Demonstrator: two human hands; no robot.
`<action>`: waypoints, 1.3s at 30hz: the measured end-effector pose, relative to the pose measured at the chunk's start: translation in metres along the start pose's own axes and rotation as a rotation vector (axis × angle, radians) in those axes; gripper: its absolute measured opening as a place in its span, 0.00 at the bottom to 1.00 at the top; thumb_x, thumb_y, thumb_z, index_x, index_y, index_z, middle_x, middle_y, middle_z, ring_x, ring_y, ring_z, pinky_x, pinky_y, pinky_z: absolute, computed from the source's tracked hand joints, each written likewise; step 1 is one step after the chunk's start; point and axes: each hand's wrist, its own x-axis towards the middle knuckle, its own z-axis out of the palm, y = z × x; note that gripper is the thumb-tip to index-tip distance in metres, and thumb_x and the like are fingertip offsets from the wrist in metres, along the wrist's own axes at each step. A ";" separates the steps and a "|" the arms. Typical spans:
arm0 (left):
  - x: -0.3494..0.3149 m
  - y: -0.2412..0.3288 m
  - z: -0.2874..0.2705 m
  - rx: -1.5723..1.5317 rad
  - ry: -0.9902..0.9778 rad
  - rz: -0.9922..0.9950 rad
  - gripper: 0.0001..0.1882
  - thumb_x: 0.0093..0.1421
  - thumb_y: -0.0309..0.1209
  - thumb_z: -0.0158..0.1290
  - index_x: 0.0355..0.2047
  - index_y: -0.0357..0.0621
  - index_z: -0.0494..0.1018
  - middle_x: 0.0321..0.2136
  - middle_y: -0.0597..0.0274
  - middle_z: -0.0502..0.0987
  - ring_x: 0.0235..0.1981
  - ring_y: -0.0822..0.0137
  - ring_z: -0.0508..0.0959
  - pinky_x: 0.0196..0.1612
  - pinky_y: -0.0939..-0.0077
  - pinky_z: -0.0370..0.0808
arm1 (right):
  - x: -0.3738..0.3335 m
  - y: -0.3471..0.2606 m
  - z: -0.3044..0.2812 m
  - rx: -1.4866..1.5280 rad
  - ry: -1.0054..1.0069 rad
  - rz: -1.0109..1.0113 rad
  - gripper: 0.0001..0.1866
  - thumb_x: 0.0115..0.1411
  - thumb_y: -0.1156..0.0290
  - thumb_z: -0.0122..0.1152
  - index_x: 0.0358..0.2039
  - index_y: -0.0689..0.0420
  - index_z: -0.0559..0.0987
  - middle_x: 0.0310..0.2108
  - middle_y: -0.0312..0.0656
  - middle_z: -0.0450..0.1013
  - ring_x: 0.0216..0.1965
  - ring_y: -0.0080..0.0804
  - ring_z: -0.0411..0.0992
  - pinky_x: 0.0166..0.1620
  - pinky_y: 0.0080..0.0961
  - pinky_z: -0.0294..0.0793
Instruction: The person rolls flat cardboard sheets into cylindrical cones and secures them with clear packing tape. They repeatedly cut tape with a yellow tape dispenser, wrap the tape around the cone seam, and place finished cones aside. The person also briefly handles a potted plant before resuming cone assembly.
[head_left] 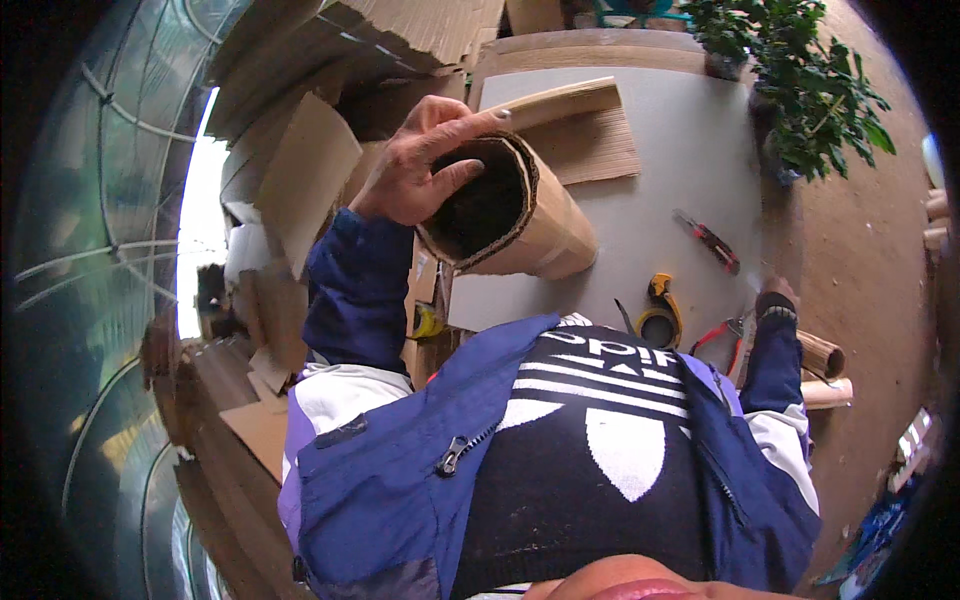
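A rolled tube of corrugated cardboard (562, 232) stands tilted on the pale work board (660, 215), its dark open mouth toward me. My left hand (425, 160) grips its upper rim, thumb over the edge into the mouth and fingers along the outside. Behind it lies a piece of ribbed cardboard (590, 145), partly hidden by the tube. My right hand (778, 292) is at the board's right edge; its fingers are too small and blurred to read. Nearest to that hand are red-handled pliers (737, 345) and a utility knife (712, 243).
A yellow tape dispenser (662, 305) sits at the board's near edge. Potted leafy plants (810, 95) stand at the far right. More cardboard rolls (825, 393) lie beyond my right forearm. Cardboard sheets (310, 180) pile up on the left, beside a translucent plastic wall (110, 270).
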 end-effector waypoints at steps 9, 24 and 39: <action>0.028 -0.024 0.016 -0.161 0.052 0.200 0.24 0.54 0.12 0.48 0.49 0.44 0.79 0.50 0.54 0.74 0.53 0.56 0.75 0.61 0.64 0.69 | -0.156 -0.154 -0.203 1.259 0.226 -0.813 0.14 0.68 0.77 0.53 0.53 0.59 0.75 0.37 0.34 0.74 0.33 0.17 0.69 0.34 0.16 0.71; 0.023 -0.037 0.026 -0.282 0.287 0.306 0.16 0.50 0.13 0.47 0.32 0.43 0.81 0.43 0.58 0.81 0.45 0.58 0.81 0.51 0.68 0.78 | -0.283 -0.293 -0.338 0.511 0.698 -0.864 0.14 0.60 0.79 0.56 0.46 0.55 0.81 0.39 0.53 0.78 0.39 0.48 0.79 0.43 0.34 0.79; 0.013 -0.031 0.022 -0.224 0.285 0.255 0.16 0.50 0.19 0.48 0.37 0.46 0.80 0.43 0.55 0.81 0.45 0.51 0.80 0.51 0.62 0.77 | -0.273 -0.335 -0.391 -0.052 0.240 -0.616 0.13 0.55 0.60 0.65 0.36 0.56 0.84 0.31 0.51 0.79 0.33 0.46 0.79 0.39 0.35 0.78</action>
